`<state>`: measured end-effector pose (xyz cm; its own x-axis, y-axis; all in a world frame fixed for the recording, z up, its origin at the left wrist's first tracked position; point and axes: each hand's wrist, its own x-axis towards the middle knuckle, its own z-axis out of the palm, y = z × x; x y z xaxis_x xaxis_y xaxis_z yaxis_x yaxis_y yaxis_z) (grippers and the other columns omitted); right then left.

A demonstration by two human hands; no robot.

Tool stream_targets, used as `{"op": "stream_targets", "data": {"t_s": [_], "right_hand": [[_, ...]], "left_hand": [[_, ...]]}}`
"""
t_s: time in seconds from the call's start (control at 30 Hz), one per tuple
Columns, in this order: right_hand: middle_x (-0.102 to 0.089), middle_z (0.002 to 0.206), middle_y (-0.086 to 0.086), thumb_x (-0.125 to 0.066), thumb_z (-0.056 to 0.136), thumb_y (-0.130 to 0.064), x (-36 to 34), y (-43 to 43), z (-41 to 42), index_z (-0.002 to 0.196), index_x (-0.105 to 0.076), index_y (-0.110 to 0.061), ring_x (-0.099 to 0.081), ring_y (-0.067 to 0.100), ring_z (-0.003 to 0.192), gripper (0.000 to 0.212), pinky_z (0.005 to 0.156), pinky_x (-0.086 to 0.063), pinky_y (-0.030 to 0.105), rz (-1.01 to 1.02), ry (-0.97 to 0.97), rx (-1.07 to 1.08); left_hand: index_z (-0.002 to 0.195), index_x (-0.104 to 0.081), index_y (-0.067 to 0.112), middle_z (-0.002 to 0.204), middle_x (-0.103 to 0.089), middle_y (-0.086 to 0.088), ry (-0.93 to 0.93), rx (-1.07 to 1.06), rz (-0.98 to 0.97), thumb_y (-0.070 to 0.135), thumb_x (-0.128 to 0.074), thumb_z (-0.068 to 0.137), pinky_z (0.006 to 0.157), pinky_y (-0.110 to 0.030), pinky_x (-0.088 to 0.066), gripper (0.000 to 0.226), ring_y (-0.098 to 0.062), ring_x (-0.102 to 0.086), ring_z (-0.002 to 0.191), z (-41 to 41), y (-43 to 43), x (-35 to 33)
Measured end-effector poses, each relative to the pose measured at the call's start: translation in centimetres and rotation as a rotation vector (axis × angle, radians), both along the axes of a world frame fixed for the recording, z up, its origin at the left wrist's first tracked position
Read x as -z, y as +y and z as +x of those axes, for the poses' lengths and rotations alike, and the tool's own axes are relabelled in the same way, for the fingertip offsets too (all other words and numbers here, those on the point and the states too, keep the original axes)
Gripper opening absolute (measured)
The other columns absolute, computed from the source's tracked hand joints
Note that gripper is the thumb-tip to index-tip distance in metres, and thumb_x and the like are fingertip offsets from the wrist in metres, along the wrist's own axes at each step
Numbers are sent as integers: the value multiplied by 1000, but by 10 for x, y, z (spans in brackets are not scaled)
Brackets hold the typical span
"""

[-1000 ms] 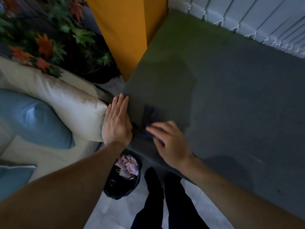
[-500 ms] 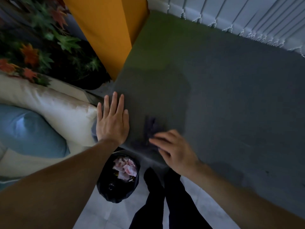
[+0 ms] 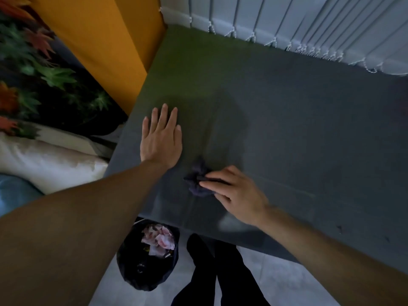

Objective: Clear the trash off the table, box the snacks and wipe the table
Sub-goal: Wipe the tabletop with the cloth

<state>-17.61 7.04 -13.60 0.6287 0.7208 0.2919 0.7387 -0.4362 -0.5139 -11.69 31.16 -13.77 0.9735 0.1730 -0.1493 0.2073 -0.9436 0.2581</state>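
Dark grey and bare, the bench (image 3: 298, 129) is filling most of the room in front of the person, with a greenish cast lying over its far left corner. The left hand (image 3: 162, 140) is lying flat on the bench near its left edge, palm down, fingers stretched out and close together, gripping nothing. The right hand (image 3: 234, 191) is resting further in, near the front edge, its fingers (image 3: 212, 183) curling over a small crumpled dark cloth (image 3: 197, 180) and pressing it against the surface; the cloth is bunching out to the left of the fingertips, and it is sitting between the two hands, closer to the right one. Both forearms are reaching in bare from the bottom of the view.

Below the front edge of the bench, a bin lined with a black bag (image 3: 148, 257) is standing on the pale floor (image 3: 276, 283), partly tucked under the bench, with crumpled pinkish paper (image 3: 160, 238) showing in its open top. Just beside the bin, the person's legs in dark trousers (image 3: 220, 272) are standing on the floor.

To the left, a cream cushion (image 3: 50, 162) and a blue one (image 3: 15, 191) are lying on a seat, with green and orange leaves (image 3: 44, 74) behind them. An orange panel (image 3: 106, 40) is rising beside the bench's far left corner, and white vertical blinds (image 3: 309, 25) are hanging along its far edge.
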Motion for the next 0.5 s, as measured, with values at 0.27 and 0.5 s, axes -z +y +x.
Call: {"op": "stream_targets", "data": {"t_s": [0.27,0.5], "right_hand": [[-68,114,3,-61,90,-8,5,-9,111,121,-70,-16,-58,28,101,33,92,-38,20,-5,66,601],[-68,117,4,-64,91,-6,5,4,110,117,-73,-14,-59,25,97,30,89,-48,28,21,1,99]], "left_hand": [[162,-2,30,170,1,2,18,-56,118,53,-12,104,125,-52,4,63,-25,6,156,11,-12,7],[162,-5,30,170,-2,1,-3,-60,134,50,-15,104,125,-53,-2,62,-26,2,156,13,-11,8]]}}
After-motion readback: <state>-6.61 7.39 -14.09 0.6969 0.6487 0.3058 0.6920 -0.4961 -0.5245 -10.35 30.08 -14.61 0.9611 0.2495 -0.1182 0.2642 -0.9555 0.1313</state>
